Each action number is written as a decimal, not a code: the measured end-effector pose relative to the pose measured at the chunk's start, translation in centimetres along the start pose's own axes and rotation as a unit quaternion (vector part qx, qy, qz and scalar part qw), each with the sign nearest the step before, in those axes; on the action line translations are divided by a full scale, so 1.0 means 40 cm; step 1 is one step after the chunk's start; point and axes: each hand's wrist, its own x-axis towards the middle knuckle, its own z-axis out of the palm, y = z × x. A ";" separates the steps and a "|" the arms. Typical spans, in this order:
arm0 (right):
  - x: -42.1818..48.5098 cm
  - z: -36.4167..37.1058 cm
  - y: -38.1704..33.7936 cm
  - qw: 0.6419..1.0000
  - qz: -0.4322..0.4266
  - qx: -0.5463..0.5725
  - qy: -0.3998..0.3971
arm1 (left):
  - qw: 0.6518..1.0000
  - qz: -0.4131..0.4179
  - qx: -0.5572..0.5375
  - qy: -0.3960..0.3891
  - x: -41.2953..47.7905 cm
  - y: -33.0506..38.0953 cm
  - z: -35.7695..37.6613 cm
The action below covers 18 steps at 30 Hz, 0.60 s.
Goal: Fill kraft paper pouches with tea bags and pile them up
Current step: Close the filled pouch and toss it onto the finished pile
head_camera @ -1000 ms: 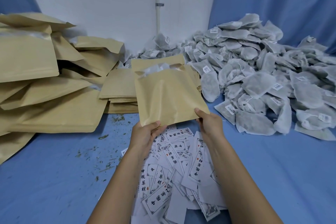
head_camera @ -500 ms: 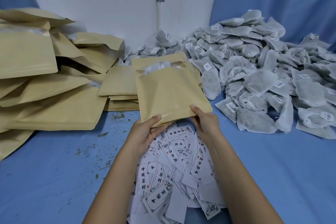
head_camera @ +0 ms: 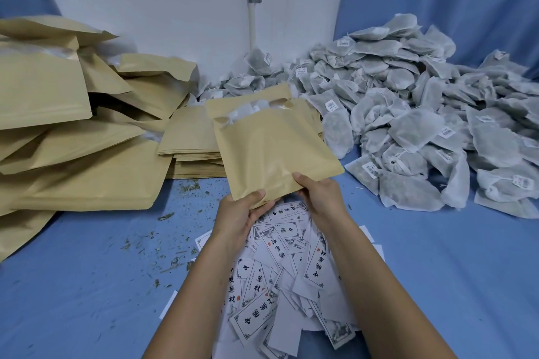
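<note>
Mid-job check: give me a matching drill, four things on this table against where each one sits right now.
Things:
1. held pouch
2. tea bags
3. pouch pile
4. printed cards

Places:
A. heaped at the right
B. spread under the forearms
C. gripped by left hand and right hand
D. piled at the left

Pairs: 1-C, 2-A, 3-D, 4-B

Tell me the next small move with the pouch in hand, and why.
Probably swing the pouch left and lay it on the pile of filled pouches. Both the left hand and right hand grip its bottom edge, and white tea bags show in its open mouth, so it looks filled; that pile lies to its left.
</note>
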 end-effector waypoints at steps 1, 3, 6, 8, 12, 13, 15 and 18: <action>0.001 -0.002 -0.001 1.000 0.004 -0.004 0.014 | 1.000 -0.001 0.000 -0.004 0.000 -0.001 0.002; 0.001 -0.005 0.000 1.000 0.003 0.005 0.007 | 1.000 0.001 -0.001 -0.004 0.000 -0.002 0.005; -0.002 0.005 0.004 0.999 0.008 0.008 -0.038 | 1.000 0.012 -0.001 0.009 0.006 -0.006 0.003; -0.004 0.012 0.010 0.999 0.007 -0.014 -0.039 | 1.000 0.020 0.009 0.011 0.006 -0.011 0.004; -0.003 0.010 0.012 1.000 -0.008 -0.027 -0.005 | 1.000 0.024 0.001 -0.006 0.003 -0.014 0.006; -0.004 0.011 0.011 1.000 -0.010 -0.022 -0.010 | 1.000 0.024 -0.008 -0.018 0.004 -0.013 0.007; -0.009 0.016 0.009 0.999 -0.006 -0.007 -0.034 | 0.999 0.028 -0.005 -0.045 0.002 -0.013 0.010; -0.012 0.024 0.020 0.998 -0.007 -0.053 -0.021 | 0.995 0.049 0.059 -0.056 0.001 -0.026 0.018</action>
